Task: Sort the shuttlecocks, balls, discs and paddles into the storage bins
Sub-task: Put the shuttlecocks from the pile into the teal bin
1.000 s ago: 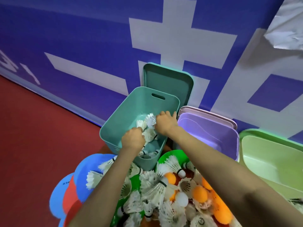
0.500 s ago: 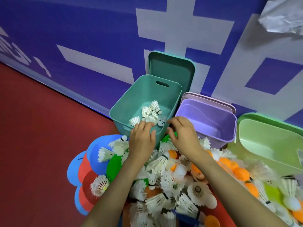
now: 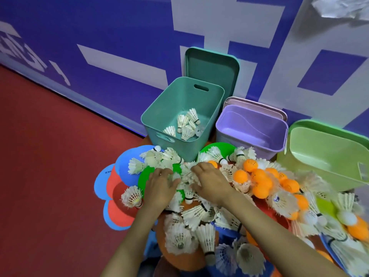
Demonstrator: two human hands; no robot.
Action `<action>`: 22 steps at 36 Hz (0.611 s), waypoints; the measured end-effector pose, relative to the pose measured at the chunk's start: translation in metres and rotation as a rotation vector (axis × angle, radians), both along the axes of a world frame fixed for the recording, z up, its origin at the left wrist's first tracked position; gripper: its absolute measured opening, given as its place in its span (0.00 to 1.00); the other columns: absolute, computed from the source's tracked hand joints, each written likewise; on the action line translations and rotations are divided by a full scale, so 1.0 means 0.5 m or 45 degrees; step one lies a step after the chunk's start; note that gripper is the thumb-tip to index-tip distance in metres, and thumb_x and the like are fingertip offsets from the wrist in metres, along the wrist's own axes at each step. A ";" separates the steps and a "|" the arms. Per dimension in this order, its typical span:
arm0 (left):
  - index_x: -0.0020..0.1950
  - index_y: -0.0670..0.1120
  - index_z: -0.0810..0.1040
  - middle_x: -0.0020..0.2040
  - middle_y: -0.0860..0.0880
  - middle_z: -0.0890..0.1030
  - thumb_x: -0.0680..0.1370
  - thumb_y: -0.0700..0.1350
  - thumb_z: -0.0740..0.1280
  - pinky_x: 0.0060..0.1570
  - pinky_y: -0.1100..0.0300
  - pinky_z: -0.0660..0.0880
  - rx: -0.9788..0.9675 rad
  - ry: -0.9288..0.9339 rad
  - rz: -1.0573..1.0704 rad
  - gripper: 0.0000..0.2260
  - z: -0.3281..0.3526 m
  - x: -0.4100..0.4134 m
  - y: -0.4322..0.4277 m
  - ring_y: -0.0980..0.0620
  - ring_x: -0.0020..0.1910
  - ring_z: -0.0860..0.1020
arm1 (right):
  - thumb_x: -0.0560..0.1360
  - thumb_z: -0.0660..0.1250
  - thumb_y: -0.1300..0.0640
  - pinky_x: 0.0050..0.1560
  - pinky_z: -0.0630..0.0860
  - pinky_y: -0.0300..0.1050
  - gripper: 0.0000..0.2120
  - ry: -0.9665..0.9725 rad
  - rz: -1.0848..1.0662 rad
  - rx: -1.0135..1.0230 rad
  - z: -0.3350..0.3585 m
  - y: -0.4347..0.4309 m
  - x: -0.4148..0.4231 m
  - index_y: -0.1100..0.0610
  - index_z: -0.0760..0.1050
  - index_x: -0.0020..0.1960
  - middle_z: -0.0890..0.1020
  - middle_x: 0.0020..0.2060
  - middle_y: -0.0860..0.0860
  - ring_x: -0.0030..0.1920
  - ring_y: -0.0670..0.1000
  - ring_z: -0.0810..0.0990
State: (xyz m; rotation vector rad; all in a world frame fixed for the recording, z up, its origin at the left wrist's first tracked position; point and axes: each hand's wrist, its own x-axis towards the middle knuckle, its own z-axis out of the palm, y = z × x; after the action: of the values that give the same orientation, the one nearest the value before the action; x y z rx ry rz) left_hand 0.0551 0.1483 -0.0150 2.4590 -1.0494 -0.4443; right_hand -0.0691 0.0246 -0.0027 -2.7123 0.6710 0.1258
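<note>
A heap of white shuttlecocks (image 3: 194, 214), orange balls (image 3: 259, 180) and flat coloured discs (image 3: 127, 162) lies on the red floor in front of three bins. My left hand (image 3: 159, 188) and my right hand (image 3: 212, 182) are side by side on the heap's far part, fingers curled down round a cluster of shuttlecocks (image 3: 185, 174) between them. Just beyond stands the teal bin (image 3: 153, 126) with several shuttlecocks (image 3: 187, 124) on its bottom. The purple bin (image 3: 249, 134) and the light green bin (image 3: 329, 156) show nothing inside.
The teal lid (image 3: 211, 66) leans upright against the blue and white wall (image 3: 119, 37) behind the teal bin. A pink lid (image 3: 255, 102) stands behind the purple bin. Bare red floor (image 3: 50, 176) stretches to the left. White balls (image 3: 346, 217) lie in the heap's right part.
Both hands have come back out of the teal bin, leaving shuttlecocks inside, and dropped onto the heap, where their fingers now close on more shuttlecocks. The view has tilted downward.
</note>
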 end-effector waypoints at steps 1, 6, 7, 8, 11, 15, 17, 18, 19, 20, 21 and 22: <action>0.64 0.47 0.74 0.63 0.47 0.72 0.77 0.57 0.64 0.61 0.54 0.68 0.010 0.029 0.007 0.20 0.001 -0.001 0.000 0.46 0.63 0.69 | 0.77 0.61 0.50 0.64 0.66 0.50 0.22 -0.015 -0.039 -0.003 0.001 0.005 0.002 0.57 0.66 0.67 0.70 0.63 0.55 0.66 0.56 0.65; 0.67 0.47 0.70 0.65 0.47 0.70 0.72 0.63 0.66 0.62 0.54 0.66 0.115 0.026 -0.018 0.29 0.009 -0.009 -0.008 0.46 0.66 0.65 | 0.76 0.59 0.59 0.55 0.69 0.46 0.16 -0.157 -0.198 -0.021 0.007 0.014 0.008 0.60 0.70 0.63 0.73 0.57 0.57 0.60 0.57 0.69; 0.68 0.48 0.69 0.65 0.47 0.70 0.71 0.64 0.67 0.62 0.54 0.66 0.136 0.024 -0.021 0.31 0.012 -0.012 -0.010 0.46 0.66 0.64 | 0.75 0.58 0.61 0.53 0.69 0.47 0.15 -0.180 -0.206 -0.052 0.009 0.012 0.008 0.61 0.71 0.61 0.74 0.56 0.57 0.58 0.58 0.72; 0.68 0.48 0.69 0.65 0.48 0.70 0.71 0.64 0.67 0.61 0.54 0.67 0.157 0.020 -0.021 0.32 0.014 -0.014 -0.012 0.46 0.66 0.64 | 0.75 0.58 0.62 0.51 0.70 0.47 0.14 -0.200 -0.213 -0.087 0.010 0.010 0.007 0.61 0.71 0.60 0.76 0.54 0.58 0.55 0.58 0.74; 0.68 0.47 0.68 0.65 0.48 0.70 0.73 0.59 0.67 0.59 0.53 0.71 0.187 -0.044 -0.014 0.28 0.018 -0.023 -0.018 0.47 0.66 0.65 | 0.75 0.58 0.67 0.44 0.72 0.47 0.13 -0.280 -0.290 -0.132 0.014 -0.005 -0.002 0.62 0.72 0.58 0.78 0.52 0.58 0.48 0.59 0.78; 0.71 0.49 0.63 0.65 0.47 0.69 0.75 0.47 0.67 0.59 0.53 0.71 0.110 -0.050 -0.087 0.26 0.016 -0.028 -0.021 0.47 0.65 0.66 | 0.72 0.58 0.71 0.39 0.74 0.49 0.14 -0.416 -0.408 -0.061 0.018 -0.031 -0.022 0.62 0.75 0.54 0.80 0.46 0.60 0.44 0.60 0.79; 0.71 0.51 0.65 0.65 0.48 0.66 0.75 0.43 0.68 0.61 0.55 0.70 0.107 -0.033 -0.200 0.25 0.016 -0.025 -0.020 0.48 0.65 0.64 | 0.72 0.59 0.71 0.41 0.76 0.53 0.13 -0.504 -0.445 -0.032 0.022 -0.039 -0.033 0.63 0.75 0.53 0.80 0.44 0.60 0.43 0.60 0.79; 0.69 0.51 0.69 0.66 0.48 0.65 0.75 0.42 0.68 0.62 0.56 0.68 0.118 -0.034 -0.243 0.23 0.015 -0.022 -0.019 0.48 0.66 0.63 | 0.72 0.59 0.71 0.41 0.77 0.54 0.13 -0.549 -0.461 -0.021 0.023 -0.043 -0.039 0.63 0.76 0.54 0.80 0.44 0.60 0.42 0.59 0.79; 0.66 0.49 0.72 0.67 0.48 0.63 0.75 0.40 0.68 0.63 0.57 0.67 0.139 -0.044 -0.269 0.20 0.013 -0.019 -0.018 0.48 0.67 0.62 | 0.73 0.59 0.71 0.41 0.77 0.54 0.13 -0.591 -0.479 -0.012 0.025 -0.044 -0.044 0.63 0.76 0.54 0.81 0.43 0.59 0.42 0.59 0.79; 0.63 0.47 0.75 0.68 0.47 0.63 0.75 0.39 0.68 0.63 0.57 0.66 0.163 -0.059 -0.281 0.17 0.010 -0.016 -0.016 0.47 0.68 0.61 | 0.73 0.59 0.70 0.42 0.77 0.54 0.13 -0.625 -0.500 -0.003 0.027 -0.046 -0.049 0.63 0.76 0.54 0.81 0.44 0.59 0.42 0.58 0.79; 0.62 0.46 0.76 0.69 0.47 0.62 0.76 0.38 0.67 0.63 0.57 0.66 0.179 -0.076 -0.286 0.15 0.008 -0.014 -0.016 0.47 0.68 0.61 | 0.74 0.59 0.69 0.42 0.77 0.54 0.12 -0.648 -0.521 0.004 0.029 -0.047 -0.054 0.63 0.76 0.54 0.81 0.44 0.60 0.43 0.59 0.79; 0.60 0.45 0.77 0.69 0.46 0.62 0.76 0.37 0.66 0.62 0.57 0.66 0.183 -0.092 -0.286 0.13 0.007 -0.013 -0.017 0.47 0.68 0.61 | 0.74 0.59 0.69 0.43 0.77 0.53 0.12 -0.664 -0.537 0.011 0.030 -0.049 -0.057 0.63 0.76 0.54 0.81 0.45 0.60 0.43 0.59 0.79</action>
State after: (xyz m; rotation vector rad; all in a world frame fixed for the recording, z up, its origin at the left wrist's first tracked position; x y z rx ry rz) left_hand 0.0487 0.1399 -0.0117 2.5073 -1.3763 -0.5203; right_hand -0.0977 0.0004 0.0124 -2.3696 1.0340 -0.6501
